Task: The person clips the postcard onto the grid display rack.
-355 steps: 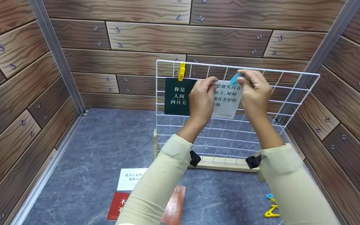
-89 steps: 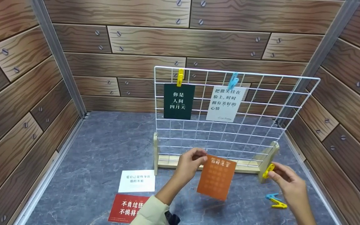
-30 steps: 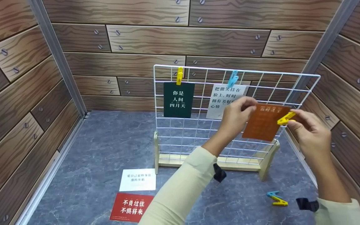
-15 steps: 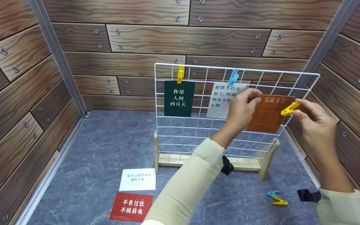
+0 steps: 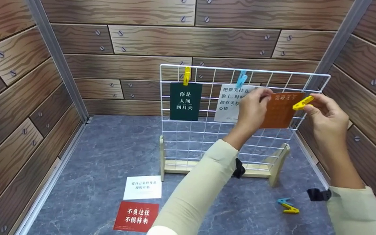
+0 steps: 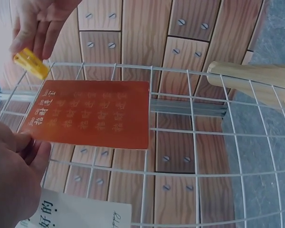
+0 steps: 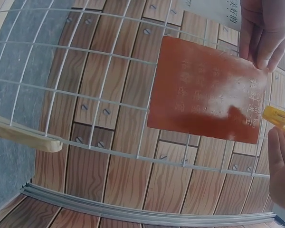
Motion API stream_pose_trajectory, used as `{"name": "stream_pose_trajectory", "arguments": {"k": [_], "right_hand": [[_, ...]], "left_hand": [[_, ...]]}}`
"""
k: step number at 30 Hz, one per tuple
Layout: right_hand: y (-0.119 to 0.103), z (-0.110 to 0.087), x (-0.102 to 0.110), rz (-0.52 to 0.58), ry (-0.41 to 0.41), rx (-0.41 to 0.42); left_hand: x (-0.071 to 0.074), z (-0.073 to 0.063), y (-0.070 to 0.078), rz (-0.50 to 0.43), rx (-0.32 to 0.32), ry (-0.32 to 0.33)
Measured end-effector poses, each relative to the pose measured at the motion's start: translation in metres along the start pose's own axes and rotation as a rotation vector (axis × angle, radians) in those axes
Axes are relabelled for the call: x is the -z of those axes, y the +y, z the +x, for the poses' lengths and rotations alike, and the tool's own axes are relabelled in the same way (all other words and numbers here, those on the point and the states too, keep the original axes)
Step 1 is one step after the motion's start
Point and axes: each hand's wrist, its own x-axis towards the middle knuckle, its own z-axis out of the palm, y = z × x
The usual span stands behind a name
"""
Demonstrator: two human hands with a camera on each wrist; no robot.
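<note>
Looking past the orange card [image 5: 279,113], only head view shows a green card [image 5: 185,112].

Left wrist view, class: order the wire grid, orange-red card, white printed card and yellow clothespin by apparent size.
1. Wire grid
2. Orange-red card
3. White printed card, as far as it shows
4. Yellow clothespin

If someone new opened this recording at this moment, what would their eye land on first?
Probably the orange card, held by the left hand in front of the right part of the white wire rack, with a bright yellow clip pinched in the right hand near its upper right corner. Next, perhaps, the red card lying at the lower left of the head view, and the dark green card hanging near the rack's left end.
</note>
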Motion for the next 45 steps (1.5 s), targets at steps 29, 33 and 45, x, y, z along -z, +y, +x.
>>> {"name": "stream_pose_trajectory", "arguments": {"k": [29,33,45], "right_hand": [[-0.006,0.044,-0.034,-0.183,0.142,0.169],[-0.005,0.046,-0.034,-0.184,0.153,0.166],[-0.003,0.049,-0.040,-0.184,0.164,0.149]], "left_hand": [[-0.009,0.002,0.011,0.242,-0.064,0.080],[-0.010,0.002,0.012,0.255,-0.081,0.076],[-0.014,0.003,0.011,0.280,-0.091,0.111]]}}
